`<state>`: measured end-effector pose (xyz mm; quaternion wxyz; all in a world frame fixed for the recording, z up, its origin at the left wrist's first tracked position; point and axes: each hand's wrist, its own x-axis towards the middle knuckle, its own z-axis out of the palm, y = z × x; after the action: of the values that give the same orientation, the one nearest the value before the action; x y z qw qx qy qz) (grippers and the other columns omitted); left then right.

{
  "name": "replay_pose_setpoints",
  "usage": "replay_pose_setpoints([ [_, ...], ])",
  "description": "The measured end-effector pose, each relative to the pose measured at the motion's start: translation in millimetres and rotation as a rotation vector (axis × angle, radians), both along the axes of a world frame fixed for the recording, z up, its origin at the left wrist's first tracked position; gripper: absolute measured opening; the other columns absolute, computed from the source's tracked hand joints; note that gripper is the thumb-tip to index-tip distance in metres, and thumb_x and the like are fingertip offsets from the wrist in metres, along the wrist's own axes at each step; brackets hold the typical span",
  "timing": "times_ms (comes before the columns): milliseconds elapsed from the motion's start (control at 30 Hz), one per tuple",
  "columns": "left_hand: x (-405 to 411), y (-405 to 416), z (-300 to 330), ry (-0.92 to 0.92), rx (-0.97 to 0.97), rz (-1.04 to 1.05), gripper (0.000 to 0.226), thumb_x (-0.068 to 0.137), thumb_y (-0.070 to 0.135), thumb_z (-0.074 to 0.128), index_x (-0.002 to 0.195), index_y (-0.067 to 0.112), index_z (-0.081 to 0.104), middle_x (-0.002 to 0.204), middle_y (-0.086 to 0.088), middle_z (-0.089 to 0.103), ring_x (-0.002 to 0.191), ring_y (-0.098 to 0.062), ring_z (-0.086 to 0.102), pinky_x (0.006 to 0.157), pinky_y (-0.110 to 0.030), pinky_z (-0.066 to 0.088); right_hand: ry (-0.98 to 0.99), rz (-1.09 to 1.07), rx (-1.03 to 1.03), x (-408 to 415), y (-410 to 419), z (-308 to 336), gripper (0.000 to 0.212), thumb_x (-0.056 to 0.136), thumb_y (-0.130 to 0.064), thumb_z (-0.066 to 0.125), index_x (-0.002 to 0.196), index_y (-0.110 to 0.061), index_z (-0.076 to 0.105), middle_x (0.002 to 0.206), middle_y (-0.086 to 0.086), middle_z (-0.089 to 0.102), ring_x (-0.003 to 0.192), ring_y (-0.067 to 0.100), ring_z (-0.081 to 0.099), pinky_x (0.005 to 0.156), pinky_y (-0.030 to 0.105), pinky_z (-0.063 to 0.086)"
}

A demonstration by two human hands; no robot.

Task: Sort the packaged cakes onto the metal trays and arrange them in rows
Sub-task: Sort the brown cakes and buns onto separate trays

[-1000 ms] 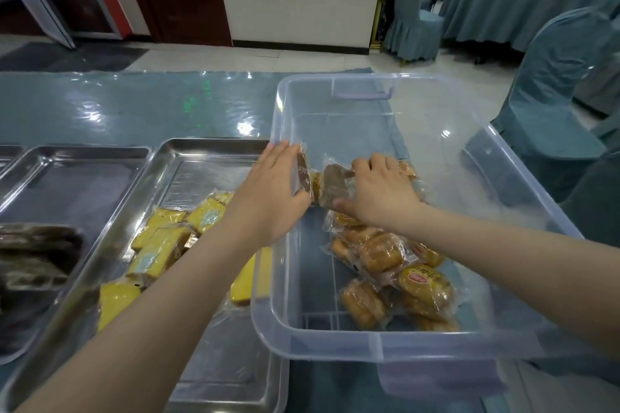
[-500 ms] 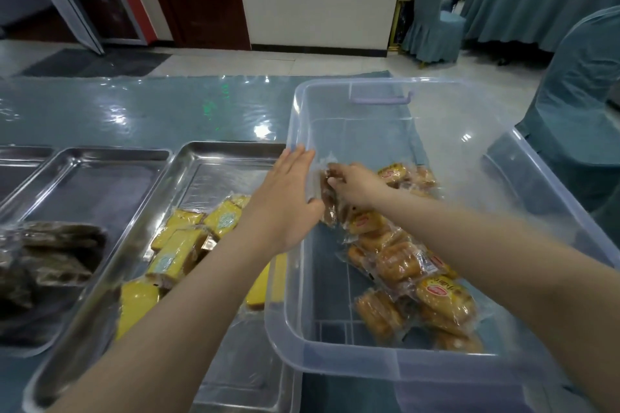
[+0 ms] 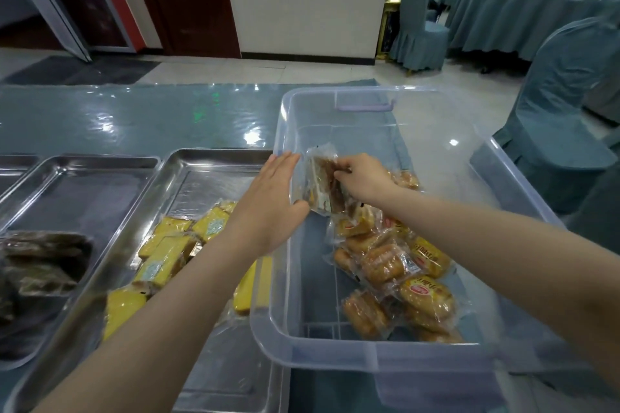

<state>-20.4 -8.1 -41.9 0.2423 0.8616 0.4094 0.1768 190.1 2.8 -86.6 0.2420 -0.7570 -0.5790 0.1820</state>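
A clear plastic bin (image 3: 335,359) on the table holds several golden packaged cakes (image 3: 385,265) piled toward its right side. Above the bin's left part, both hands hold a small upright stack of brown cake packets (image 3: 320,184). My left hand (image 3: 268,204) lies flat against the stack's left side, thumb hooked under it. My right hand (image 3: 362,181) pinches the stack from the right with curled fingers. Left of the bin, a metal tray (image 3: 214,178) carries several yellow packaged cakes (image 3: 167,255) in a loose heap. Dark brown packets (image 3: 43,261) lie on the adjacent metal tray (image 3: 84,191).
A third metal tray (image 3: 13,164) shows at the far left edge. The table has a glossy blue-green cover (image 3: 134,117). Covered chairs (image 3: 563,131) stand close on the right, with more chairs and draped tables behind. My left forearm crosses over the yellow cakes.
My right hand has brought another brown packet against the one at my left hand, so a stack now stands between them. The view has shifted slightly.
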Motion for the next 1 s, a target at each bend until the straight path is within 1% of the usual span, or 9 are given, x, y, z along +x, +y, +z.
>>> replay_pose_setpoints([
  [67, -1.3, -0.9, 0.6, -0.034, -0.027, 0.006, 0.074, 0.086, 0.020, 0.049, 0.150, 0.023, 0.013, 0.158, 0.008, 0.010, 0.143, -0.004, -0.001, 0.107, -0.020, 0.003, 0.034, -0.033, 0.069, 4.1, -14.9, 19.1, 0.019, 0.094, -0.021, 0.053, 0.078, -0.027, 0.062, 0.075, -0.005, 0.064, 0.070, 0.018, 0.063, 0.059, 0.031, 0.050],
  [200, -5.1, -6.5, 0.8, -0.150, -0.101, 0.020, 0.078, 0.085, 0.022, 0.052, 0.150, 0.028, 0.009, 0.158, 0.009, 0.012, 0.143, -0.007, 0.006, 0.110, -0.026, 0.011, 0.275, -0.145, 0.252, 3.5, -47.4, 50.5, 0.015, 0.089, -0.018, 0.060, 0.094, -0.030, 0.067, 0.073, -0.018, 0.064, 0.062, 0.005, 0.060, 0.051, 0.020, 0.046],
  [300, -6.1, -7.4, 1.4, -0.211, -0.134, 0.037, 0.081, 0.086, 0.027, 0.055, 0.149, 0.033, 0.006, 0.157, 0.009, 0.013, 0.143, -0.011, 0.013, 0.113, -0.032, 0.017, 0.490, -0.177, 0.308, -4.4, -67.5, 64.0, 0.014, 0.087, -0.013, 0.063, 0.096, -0.021, 0.070, 0.072, -0.011, 0.068, 0.056, 0.010, 0.064, 0.053, 0.032, 0.055],
  [400, -7.6, -8.3, 4.3, -0.260, -0.128, 0.037, 0.081, 0.088, 0.032, 0.056, 0.149, 0.035, 0.003, 0.157, 0.010, 0.012, 0.143, -0.010, 0.015, 0.112, -0.032, 0.019, 0.564, -0.167, 0.370, -19.9, -76.9, 81.2, 0.026, 0.085, -0.016, 0.067, 0.111, -0.021, 0.068, 0.099, -0.004, 0.070, 0.079, 0.017, 0.070, 0.068, 0.036, 0.058],
  [533, -22.6, 2.2, 17.7, -0.324, -0.210, 0.156, 0.084, 0.087, 0.046, 0.059, 0.149, 0.034, 0.005, 0.156, 0.005, 0.020, 0.140, -0.018, 0.024, 0.108, -0.039, 0.025, 0.614, -0.103, 0.510, -54.5, -78.8, 112.5, 0.026, 0.083, -0.012, 0.069, 0.087, -0.037, 0.067, 0.093, -0.014, 0.071, 0.090, 0.009, 0.066, 0.060, 0.022, 0.054],
  [600, -40.7, 13.9, 28.0, -0.456, -0.343, 0.220, 0.084, 0.083, 0.054, 0.059, 0.149, 0.033, 0.011, 0.154, 0.002, 0.026, 0.138, -0.020, 0.030, 0.109, -0.043, 0.029, 0.607, -0.070, 0.540, -75.0, -75.1, 125.2, 0.024, 0.083, -0.011, 0.068, 0.092, -0.033, 0.069, 0.096, -0.012, 0.071, 0.088, 0.010, 0.066, 0.063, 0.027, 0.055],
  [733, -100.2, 37.2, 45.4, -0.667, -0.535, 0.179, 0.061, 0.086, 0.045, 0.060, 0.140, 0.027, 0.040, 0.133, 0.002, 0.055, 0.119, -0.017, 0.054, 0.098, -0.038, 0.041, 0.561, 0.004, 0.499, -134.1, -52.9, 138.1, 0.025, 0.083, -0.012, 0.069, 0.107, -0.017, 0.068, 0.103, -0.005, 0.069, 0.101, 0.014, 0.063, 0.092, 0.041, 0.051],
  [867, -178.6, 58.0, 46.6, -0.804, -0.638, 0.194, 0.036, 0.085, 0.026, 0.063, 0.116, 0.007, 0.059, 0.105, -0.013, 0.069, 0.093, -0.026, 0.067, 0.089, -0.046, 0.052, 0.571, 0.116, 0.436, -213.9, -17.8, 128.0, 0.026, 0.084, -0.008, 0.068, 0.093, -0.032, 0.062, 0.090, -0.020, 0.066, 0.087, -0.010, 0.059, 0.080, 0.017, 0.047],
  [1000, -264.9, 88.8, 26.7, -0.847, -0.681, 0.347, 0.036, 0.084, 0.014, 0.063, 0.114, -0.004, 0.054, 0.094, -0.016, 0.067, 0.079, -0.026, 0.065, 0.070, -0.033, 0.057, 0.704, 0.117, 0.256, -296.4, 26.6, 95.3, 0.040, 0.084, -0.015, 0.070, 0.116, -0.031, 0.053, 0.112, 0.003, 0.063, 0.100, 0.010, 0.063, 0.078, 0.029, 0.055],
])
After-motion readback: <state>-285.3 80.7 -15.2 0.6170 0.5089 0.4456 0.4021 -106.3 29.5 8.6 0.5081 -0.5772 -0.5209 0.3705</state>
